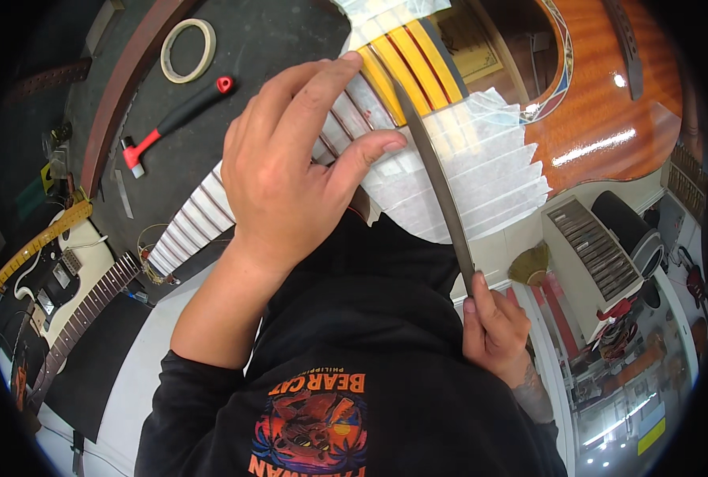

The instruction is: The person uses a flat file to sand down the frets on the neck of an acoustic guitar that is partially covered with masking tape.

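An acoustic guitar lies across in front of me, its glossy orange-brown body (608, 147) at the upper right. White masking tape (497, 159) covers the top beside the fretboard. Yellow strips (414, 67) lie between the frets near the soundhole; pale tape covers the spaces along the fretboard (191, 221). My left hand (282, 159) spreads over the neck, fingers apart, a fingertip touching the edge of the yellow strips. My right hand (497, 327) grips one end of a long flat file (440, 179). Its far end lies over the yellow-covered frets.
On the dark bench are a masking tape roll (166, 60) and a red-and-black hammer (183, 111). A white electric guitar (68, 250) is at the left. At the right stand a box of dark slim pieces (592, 246), a bristle brush (531, 264) and a glass-topped case (624, 413).
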`<state>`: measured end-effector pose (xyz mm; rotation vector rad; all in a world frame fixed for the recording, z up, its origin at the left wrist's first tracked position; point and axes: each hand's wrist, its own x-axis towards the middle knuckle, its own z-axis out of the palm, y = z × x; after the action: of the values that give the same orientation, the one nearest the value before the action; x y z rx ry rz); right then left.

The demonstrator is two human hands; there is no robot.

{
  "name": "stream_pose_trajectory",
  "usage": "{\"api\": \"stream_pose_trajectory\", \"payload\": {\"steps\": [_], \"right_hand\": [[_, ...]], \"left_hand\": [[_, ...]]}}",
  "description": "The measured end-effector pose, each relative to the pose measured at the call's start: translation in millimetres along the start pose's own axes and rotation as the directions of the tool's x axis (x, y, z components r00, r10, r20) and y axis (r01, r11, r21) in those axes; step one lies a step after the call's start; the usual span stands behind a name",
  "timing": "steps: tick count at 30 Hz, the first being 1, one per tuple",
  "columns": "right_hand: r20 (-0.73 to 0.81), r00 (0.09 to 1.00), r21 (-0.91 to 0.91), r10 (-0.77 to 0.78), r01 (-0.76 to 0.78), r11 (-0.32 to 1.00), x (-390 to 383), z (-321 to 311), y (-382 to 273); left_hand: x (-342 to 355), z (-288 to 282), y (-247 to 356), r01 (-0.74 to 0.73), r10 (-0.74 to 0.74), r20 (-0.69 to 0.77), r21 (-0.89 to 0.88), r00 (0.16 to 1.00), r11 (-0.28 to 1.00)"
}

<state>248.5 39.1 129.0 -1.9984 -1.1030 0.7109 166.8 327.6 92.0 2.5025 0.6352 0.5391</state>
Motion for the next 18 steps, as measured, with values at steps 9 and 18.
{"api": "stream_pose_trajectory", "payload": {"steps": [9,18], "right_hand": [[-0.02,1.0,0.081,0.005,-0.003,0.997,80.9,12.3,-16.2],[0.023,1.0,0.076,0.009,-0.011,0.997,8.1,-6.9,-3.6]], "left_hand": [[0.0,2.2,-2.0,-0.03,0.03,-0.007,-0.042,1.0,0.999],[0.2,2.8,-4.2,-0.055,0.055,0.008,-0.013,0.998,0.998]]}}
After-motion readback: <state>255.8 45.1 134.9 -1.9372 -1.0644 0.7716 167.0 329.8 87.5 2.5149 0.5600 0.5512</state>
